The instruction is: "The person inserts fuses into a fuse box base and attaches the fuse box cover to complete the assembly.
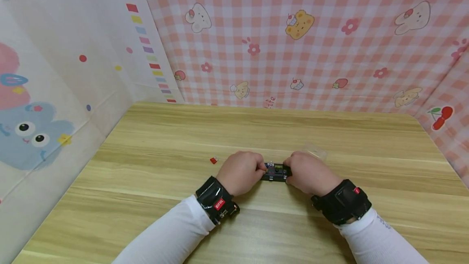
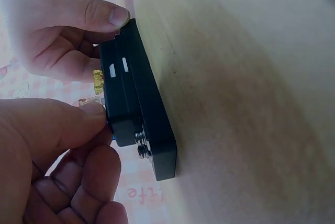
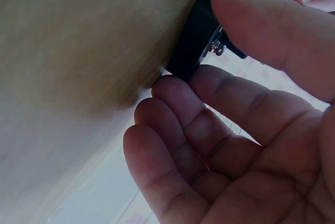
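A small black electrical module (image 1: 275,172) with a flat base lies on the table between the two hands. My left hand (image 1: 242,173) brings thumb and index finger together at its upper face, pinching a small part mostly hidden by the fingertips. Beside that pinch in the left wrist view are a clear sliver (image 2: 90,100) and a gold-coloured block (image 2: 98,81). My right hand (image 1: 309,172) grips the module's right end between thumb and fingers. Metal screw terminals (image 2: 140,145) show at one end of the module, and others (image 3: 218,47) near my right thumb.
A small red piece (image 1: 213,160) lies on the wooden table (image 1: 176,133) left of my left hand. Behind my right hand is a clear plastic piece (image 1: 318,151), partly hidden. Patterned cloth (image 1: 271,60) hangs along the table's back and sides.
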The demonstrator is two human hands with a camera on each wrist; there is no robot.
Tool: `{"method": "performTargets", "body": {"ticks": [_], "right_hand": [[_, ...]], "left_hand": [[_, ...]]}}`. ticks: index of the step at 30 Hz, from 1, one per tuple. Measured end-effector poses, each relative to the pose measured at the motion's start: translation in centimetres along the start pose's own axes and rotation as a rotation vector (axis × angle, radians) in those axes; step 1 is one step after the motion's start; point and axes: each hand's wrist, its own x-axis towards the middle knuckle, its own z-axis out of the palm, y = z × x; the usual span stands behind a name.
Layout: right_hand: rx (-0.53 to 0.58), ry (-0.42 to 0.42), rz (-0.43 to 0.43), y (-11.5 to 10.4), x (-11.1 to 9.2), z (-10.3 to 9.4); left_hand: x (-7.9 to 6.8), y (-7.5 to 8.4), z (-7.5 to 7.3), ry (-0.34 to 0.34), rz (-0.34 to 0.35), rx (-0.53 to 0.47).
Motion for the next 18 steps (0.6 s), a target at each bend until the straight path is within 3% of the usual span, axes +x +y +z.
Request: {"method": "performTargets", "body": {"ticks": [18], "right_hand": [[-0.013, -0.001, 0.003, -0.13, -0.03, -0.08]], "left_hand": [[0.03, 0.13, -0.06, -0.035, -0.013, 0.006]]}}
